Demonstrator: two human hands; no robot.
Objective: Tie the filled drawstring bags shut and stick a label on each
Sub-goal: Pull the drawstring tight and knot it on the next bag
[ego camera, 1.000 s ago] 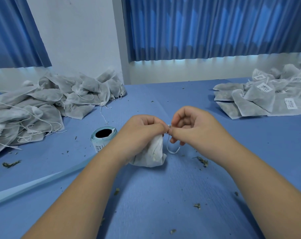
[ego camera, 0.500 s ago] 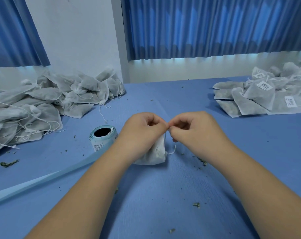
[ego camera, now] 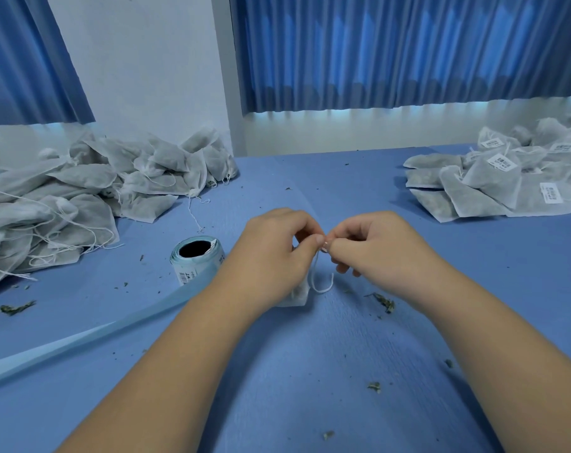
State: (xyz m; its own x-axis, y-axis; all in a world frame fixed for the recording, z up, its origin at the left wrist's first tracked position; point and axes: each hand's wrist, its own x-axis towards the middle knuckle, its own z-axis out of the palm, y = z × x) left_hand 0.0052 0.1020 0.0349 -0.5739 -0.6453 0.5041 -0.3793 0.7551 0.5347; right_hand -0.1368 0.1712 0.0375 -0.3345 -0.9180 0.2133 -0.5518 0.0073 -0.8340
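Hands, two.
- Left hand (ego camera: 277, 250): thumb and forefinger pinch the white drawstring (ego camera: 321, 287), and the other fingers are curled.
- Right hand (ego camera: 372, 250): fingertips pinch the same string, touching the left hand's.

One loop of string hangs below them. One small white bag (ego camera: 298, 295) is mostly hidden under my left hand, on the blue table (ego camera: 310, 371). One label roll (ego camera: 195, 256) stands near on the left, with one backing strip (ego camera: 97, 335) trailing from it.

Piles, two: unlabelled bags (ego camera: 81, 197) far left, labelled bags (ego camera: 493, 188) far right. The bags overlap too much to count.
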